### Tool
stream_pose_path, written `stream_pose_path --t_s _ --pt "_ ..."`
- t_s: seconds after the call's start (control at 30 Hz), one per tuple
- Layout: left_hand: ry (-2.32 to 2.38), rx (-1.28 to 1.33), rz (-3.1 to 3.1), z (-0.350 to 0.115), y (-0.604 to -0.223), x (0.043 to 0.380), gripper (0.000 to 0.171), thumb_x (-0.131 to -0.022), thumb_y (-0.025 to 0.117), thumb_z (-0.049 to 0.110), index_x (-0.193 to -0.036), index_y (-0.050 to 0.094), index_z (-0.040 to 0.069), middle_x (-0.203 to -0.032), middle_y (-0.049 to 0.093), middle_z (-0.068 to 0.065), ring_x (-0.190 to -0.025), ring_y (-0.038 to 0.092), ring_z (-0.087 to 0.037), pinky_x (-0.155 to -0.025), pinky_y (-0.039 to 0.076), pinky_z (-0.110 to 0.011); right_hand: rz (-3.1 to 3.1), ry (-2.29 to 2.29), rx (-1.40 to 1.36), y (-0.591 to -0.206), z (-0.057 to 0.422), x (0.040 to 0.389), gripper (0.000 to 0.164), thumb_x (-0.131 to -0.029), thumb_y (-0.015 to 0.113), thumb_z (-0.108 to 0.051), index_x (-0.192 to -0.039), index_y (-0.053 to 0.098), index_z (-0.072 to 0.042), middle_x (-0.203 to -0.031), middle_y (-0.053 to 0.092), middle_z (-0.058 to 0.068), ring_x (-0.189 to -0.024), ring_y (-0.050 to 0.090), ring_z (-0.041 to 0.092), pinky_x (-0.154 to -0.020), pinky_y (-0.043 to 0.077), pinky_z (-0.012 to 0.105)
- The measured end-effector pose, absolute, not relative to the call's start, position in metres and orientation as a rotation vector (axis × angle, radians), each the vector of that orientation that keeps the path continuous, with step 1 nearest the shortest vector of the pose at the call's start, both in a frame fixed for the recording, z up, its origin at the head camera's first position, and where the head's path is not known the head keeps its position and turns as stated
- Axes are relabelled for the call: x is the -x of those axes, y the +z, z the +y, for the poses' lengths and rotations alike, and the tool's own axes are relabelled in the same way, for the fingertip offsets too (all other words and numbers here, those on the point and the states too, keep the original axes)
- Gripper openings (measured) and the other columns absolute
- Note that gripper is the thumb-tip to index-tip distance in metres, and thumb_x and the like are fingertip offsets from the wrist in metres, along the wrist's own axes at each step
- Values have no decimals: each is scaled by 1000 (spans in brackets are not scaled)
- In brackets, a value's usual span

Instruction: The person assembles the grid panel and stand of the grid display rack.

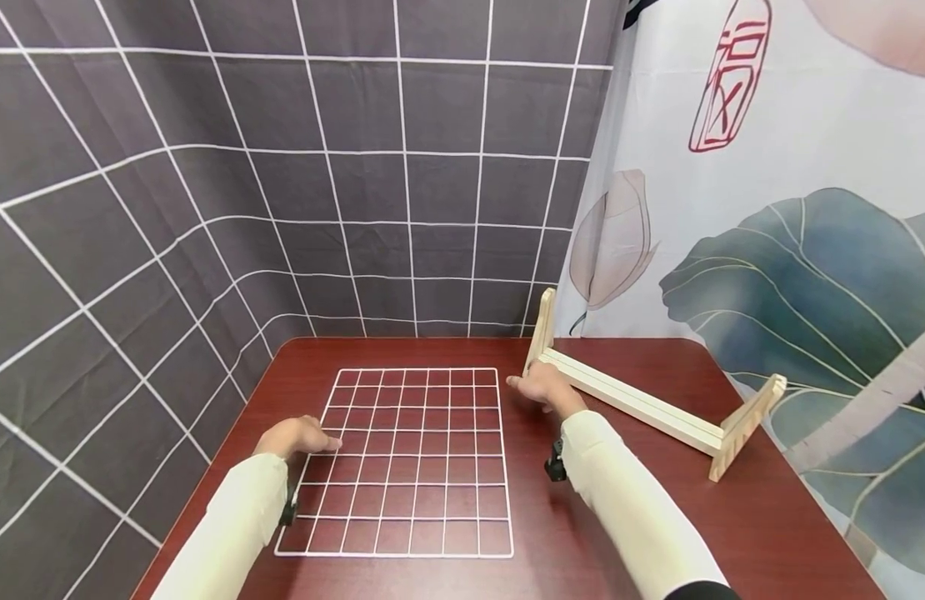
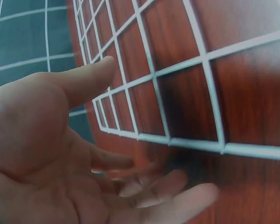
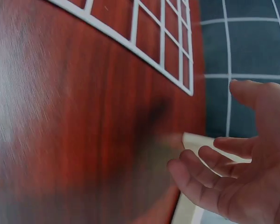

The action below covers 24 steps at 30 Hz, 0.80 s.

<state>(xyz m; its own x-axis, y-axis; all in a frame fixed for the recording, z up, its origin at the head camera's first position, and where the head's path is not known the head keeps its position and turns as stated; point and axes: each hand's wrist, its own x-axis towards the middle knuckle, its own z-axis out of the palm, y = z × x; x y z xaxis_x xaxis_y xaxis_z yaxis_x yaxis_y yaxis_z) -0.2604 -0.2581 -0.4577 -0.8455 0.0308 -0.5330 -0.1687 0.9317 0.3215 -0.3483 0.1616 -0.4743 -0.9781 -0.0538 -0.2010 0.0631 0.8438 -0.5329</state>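
Observation:
A white wire grid panel (image 1: 424, 457) lies flat on the dark red table. At its left edge is my left hand (image 1: 297, 437), thumb reaching over the outer wire; the left wrist view shows its fingers (image 2: 196, 198) relaxed and spread just outside the frame wire, gripping nothing. Between the panel's right edge and a pale wooden rack (image 1: 635, 400) I see my right hand (image 1: 543, 385), overlapping the rack's near-left end in the head view. Its fingers (image 3: 196, 182) are loosely bent with nothing in them, and the rack's pale wood shows behind them in the right wrist view.
The wooden rack has an upright end piece (image 1: 541, 329) at the back and another end piece (image 1: 747, 427) at the right, joined by a long bar. Behind the table (image 1: 657, 533) hang a grey checked curtain (image 1: 440, 192) and a white leaf-printed curtain (image 1: 815, 250).

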Motion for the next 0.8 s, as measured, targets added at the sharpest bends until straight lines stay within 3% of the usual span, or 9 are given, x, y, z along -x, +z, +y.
stream_pose_path --t_s 0.13,0.4,0.5,0.67,0.8 --pt "571 159 2509 -251 -463 254 77 -95 67 32 -138 38 -24 -144 35 -44 -123 56 -54 -95 57 -56 2772 -824 -67 -487 141 348 51 -95 65 -42 -115 61 5 -99 61 21 -74 65 29 -49 58 35" --pt "309 141 2598 -241 -468 244 70 -91 69 39 -131 52 -16 -137 44 -39 -124 53 -51 -107 47 -59 2740 -883 -184 -504 116 344 38 -90 71 -40 -84 61 -4 -86 61 17 -67 64 29 -45 57 35" --pt "280 154 2607 -240 -470 243 69 -90 70 42 -128 55 -13 -131 47 -35 -122 54 -51 -105 47 -60 2753 -865 -208 -506 110 344 39 -90 72 -40 -86 63 -3 -85 62 16 -67 64 28 -44 56 34" --pt "249 181 2617 -240 -473 244 66 -88 73 46 -124 59 -8 -123 49 -29 -120 54 -49 -102 49 -60 2782 -830 -232 -505 101 344 47 -88 74 -42 -102 63 2 -87 61 16 -68 64 27 -42 55 32" --pt "252 205 2610 -239 -476 245 64 -87 76 43 -123 60 -7 -122 48 -30 -120 53 -48 -101 49 -62 2798 -795 -221 -505 93 341 48 -86 76 -43 -98 66 2 -89 64 18 -68 65 28 -43 56 34"
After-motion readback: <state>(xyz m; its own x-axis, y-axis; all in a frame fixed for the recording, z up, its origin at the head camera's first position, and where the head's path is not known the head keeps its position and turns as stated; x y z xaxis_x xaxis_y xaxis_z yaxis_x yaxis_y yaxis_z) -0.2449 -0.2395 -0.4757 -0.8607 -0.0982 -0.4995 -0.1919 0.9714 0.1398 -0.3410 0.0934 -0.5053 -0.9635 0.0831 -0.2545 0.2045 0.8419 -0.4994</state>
